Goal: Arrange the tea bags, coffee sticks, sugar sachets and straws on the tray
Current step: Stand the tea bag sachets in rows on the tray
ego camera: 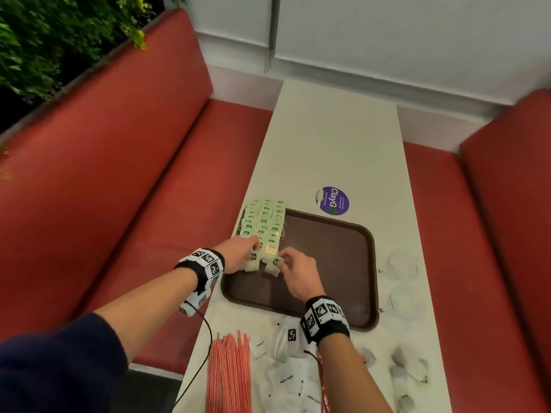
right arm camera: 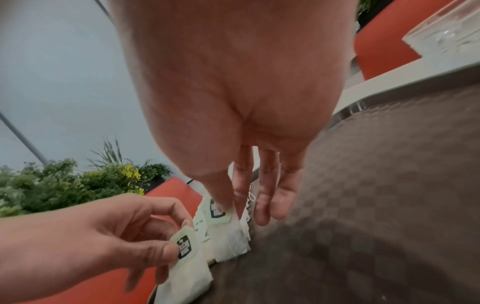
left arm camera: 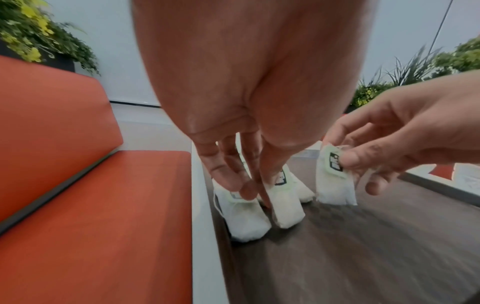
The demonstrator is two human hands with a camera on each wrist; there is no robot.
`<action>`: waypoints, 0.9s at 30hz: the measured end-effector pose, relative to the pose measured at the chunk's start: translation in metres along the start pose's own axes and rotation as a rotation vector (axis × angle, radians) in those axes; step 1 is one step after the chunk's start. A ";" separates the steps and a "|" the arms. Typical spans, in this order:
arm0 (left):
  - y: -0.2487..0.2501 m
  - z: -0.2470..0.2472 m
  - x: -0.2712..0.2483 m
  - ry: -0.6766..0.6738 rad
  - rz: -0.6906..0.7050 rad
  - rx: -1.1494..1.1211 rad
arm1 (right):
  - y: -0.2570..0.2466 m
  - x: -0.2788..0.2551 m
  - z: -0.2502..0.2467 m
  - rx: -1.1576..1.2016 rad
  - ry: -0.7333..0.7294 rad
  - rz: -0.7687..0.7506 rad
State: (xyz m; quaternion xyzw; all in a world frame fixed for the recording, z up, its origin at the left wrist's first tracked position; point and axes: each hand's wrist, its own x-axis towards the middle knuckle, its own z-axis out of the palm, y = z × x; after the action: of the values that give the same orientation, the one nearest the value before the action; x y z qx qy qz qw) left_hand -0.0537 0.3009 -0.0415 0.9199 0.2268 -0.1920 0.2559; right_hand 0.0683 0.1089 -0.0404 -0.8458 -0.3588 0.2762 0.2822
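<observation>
Red booth benches flank a long cream table that runs away toward a white wall. Near the table's middle, both hands work at the left side of a brown tray. The left hand reaches onto the tray's left edge and pinches the paper tag of a tea bag between thumb and fingertips, the pouch lying on the tray. The right hand, just beside it, pinches the tag of another tea bag between thumb and forefinger, its lower edge touching the tray while the other fingers hang loose. Beyond the hands, rows of tea bags with pale green tags lie overlapping along the tray's left side (three rows, as far as the head view shows). Each wrist wears a black band carrying black-and-white marker squares. On the near end of the table lie red-and-white striped straws, with white sugar sachets scattered just to their right. A round purple sticker sits on the table beyond the tray. Green foliage rises behind the left bench.
</observation>
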 end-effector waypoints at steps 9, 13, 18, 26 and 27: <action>-0.005 0.010 0.007 0.126 0.071 0.031 | -0.009 0.021 0.016 -0.079 -0.070 0.036; -0.007 0.012 0.001 0.264 0.088 -0.024 | -0.015 0.026 0.019 -0.111 -0.051 0.033; -0.014 0.024 -0.013 0.425 0.163 -0.090 | -0.015 0.024 0.023 -0.091 0.075 0.085; -0.018 0.044 -0.021 0.400 0.257 0.015 | -0.016 0.011 0.036 -0.012 0.145 0.096; -0.019 0.043 -0.022 0.393 0.258 0.023 | -0.017 0.010 0.037 -0.009 0.137 0.098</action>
State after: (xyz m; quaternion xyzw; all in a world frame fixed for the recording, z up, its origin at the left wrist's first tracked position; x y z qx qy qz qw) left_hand -0.0919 0.2846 -0.0730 0.9638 0.1508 0.0223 0.2186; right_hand 0.0416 0.1364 -0.0571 -0.8805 -0.2981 0.2293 0.2886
